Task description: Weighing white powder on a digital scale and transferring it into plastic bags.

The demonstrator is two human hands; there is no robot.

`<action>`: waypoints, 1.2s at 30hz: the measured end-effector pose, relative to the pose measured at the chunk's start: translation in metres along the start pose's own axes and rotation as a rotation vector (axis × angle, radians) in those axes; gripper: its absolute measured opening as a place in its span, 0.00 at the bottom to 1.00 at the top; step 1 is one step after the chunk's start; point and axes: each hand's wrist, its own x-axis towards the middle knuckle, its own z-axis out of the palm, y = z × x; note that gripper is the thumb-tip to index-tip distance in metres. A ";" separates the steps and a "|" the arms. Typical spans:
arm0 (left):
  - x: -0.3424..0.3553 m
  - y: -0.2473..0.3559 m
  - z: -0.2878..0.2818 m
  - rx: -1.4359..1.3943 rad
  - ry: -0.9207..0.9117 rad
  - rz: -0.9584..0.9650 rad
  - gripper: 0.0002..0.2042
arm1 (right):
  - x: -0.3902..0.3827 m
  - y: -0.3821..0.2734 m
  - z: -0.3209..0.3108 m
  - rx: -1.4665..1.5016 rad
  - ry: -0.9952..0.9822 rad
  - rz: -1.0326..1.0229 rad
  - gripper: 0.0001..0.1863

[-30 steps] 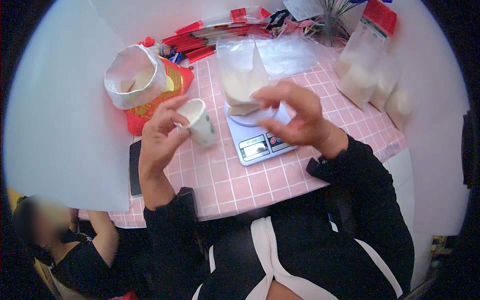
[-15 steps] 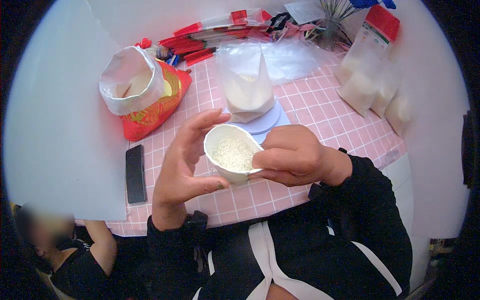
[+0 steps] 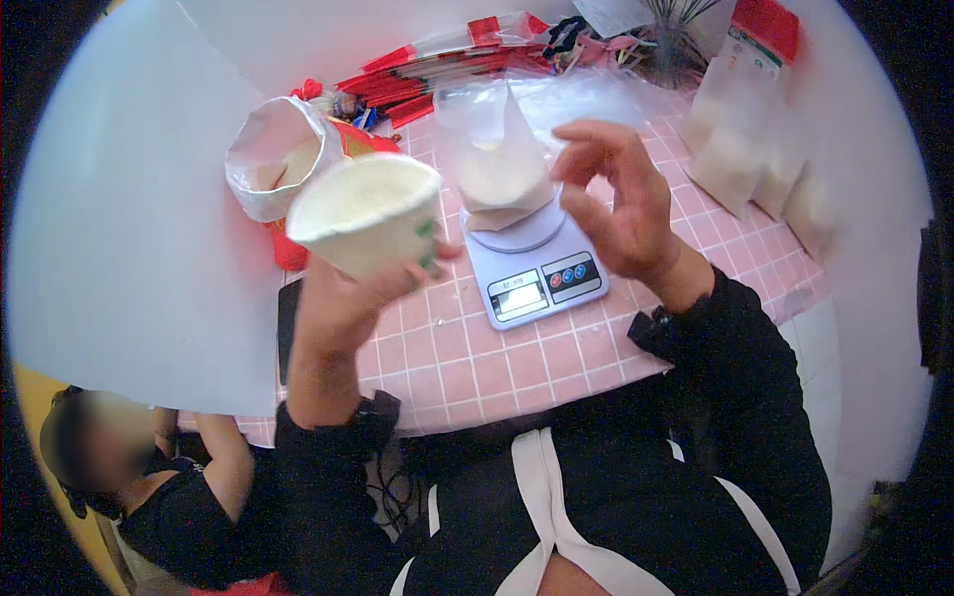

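Observation:
My left hand (image 3: 343, 303) is wrapped round a white paper cup (image 3: 373, 214), which is tilted and blurred by motion; rice fills its mouth. Behind the cup stands an open sack of rice (image 3: 283, 164), red and gold with its white top rolled back. My right hand (image 3: 621, 204) is raised with bent fingers apart, holding nothing. Just left of it, a clear plastic bag (image 3: 497, 179) with rice inside stands upright on a white kitchen scale (image 3: 537, 283). The scale's display and buttons face me.
Filled rice bags (image 3: 740, 164) lie at the right, one with a red top. Red packaging strips (image 3: 437, 74) and clear plastic bags (image 3: 606, 104) lie along the back. A black phone (image 3: 289, 328) is partly behind my left forearm. Another person (image 3: 179, 477) sits at the lower left.
My left hand has taken the cup up and left, toward the sack. My right hand has let go of the cup and moved up beside the bag. The scale's front is now uncovered.

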 end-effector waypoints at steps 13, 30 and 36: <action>0.055 0.078 -0.004 0.596 0.059 0.042 0.26 | 0.003 0.043 -0.001 -0.012 0.112 0.324 0.19; 0.081 0.093 -0.001 0.942 0.024 -0.076 0.25 | 0.002 0.052 -0.002 -0.081 0.076 0.356 0.17; 0.085 0.100 0.001 0.986 -0.011 -0.107 0.26 | 0.002 0.052 -0.002 -0.065 0.064 0.377 0.18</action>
